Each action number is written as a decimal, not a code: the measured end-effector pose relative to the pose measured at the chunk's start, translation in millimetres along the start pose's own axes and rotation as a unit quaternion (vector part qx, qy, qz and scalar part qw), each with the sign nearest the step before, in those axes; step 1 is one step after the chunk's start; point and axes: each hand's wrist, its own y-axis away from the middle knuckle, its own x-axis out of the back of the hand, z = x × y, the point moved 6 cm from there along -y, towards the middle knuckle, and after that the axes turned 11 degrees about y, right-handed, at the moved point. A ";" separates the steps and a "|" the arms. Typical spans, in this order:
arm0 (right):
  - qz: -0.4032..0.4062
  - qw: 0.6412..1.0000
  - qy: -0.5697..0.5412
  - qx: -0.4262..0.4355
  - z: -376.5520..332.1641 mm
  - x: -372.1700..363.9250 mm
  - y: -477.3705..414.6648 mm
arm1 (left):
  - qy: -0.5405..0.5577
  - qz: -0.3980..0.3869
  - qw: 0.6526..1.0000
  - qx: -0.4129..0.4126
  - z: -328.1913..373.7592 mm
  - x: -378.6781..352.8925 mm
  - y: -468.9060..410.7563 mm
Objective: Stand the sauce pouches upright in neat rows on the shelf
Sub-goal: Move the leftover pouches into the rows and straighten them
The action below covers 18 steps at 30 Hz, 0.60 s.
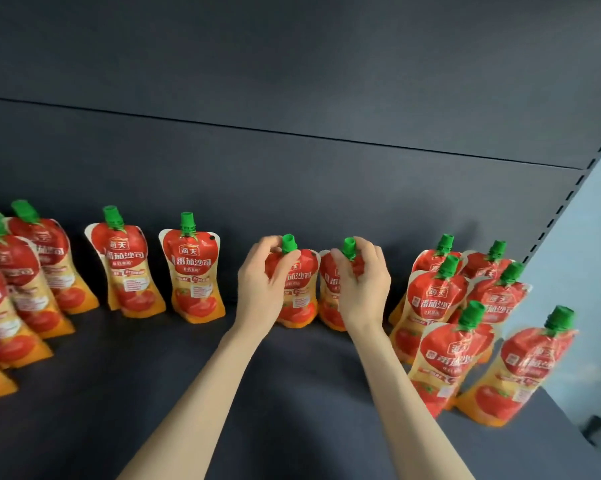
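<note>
Red and orange tomato sauce pouches with green caps stand on a dark shelf [222, 393]. My left hand [262, 277] grips the top of one upright pouch [300, 296] just below its cap, at the back of the shelf. My right hand [363, 278] grips the neck of a second upright pouch [328, 299] right beside it. Two more pouches, one [129, 268] and another [195, 271], stand alone to the left along the back wall.
Several pouches [11, 289] crowd the shelf's left end in rows. Another cluster [465, 323] stands at the right end near the shelf's edge and the slotted upright [569, 199]. The dark back panel [292, 81] rises behind everything.
</note>
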 end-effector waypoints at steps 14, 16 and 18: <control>-0.082 0.989 -0.123 0.027 -106.1 -66.7 78.4 | -0.030 0.127 0.991 -0.004 19.6 173.7 24.6; -0.075 0.990 -0.118 0.031 -122.3 -79.7 91.7 | -0.035 0.117 0.993 0.004 15.5 197.2 23.5; -0.058 0.991 -0.114 0.025 -135.5 -90.5 104.5 | -0.047 0.094 0.994 0.004 13.6 215.2 22.4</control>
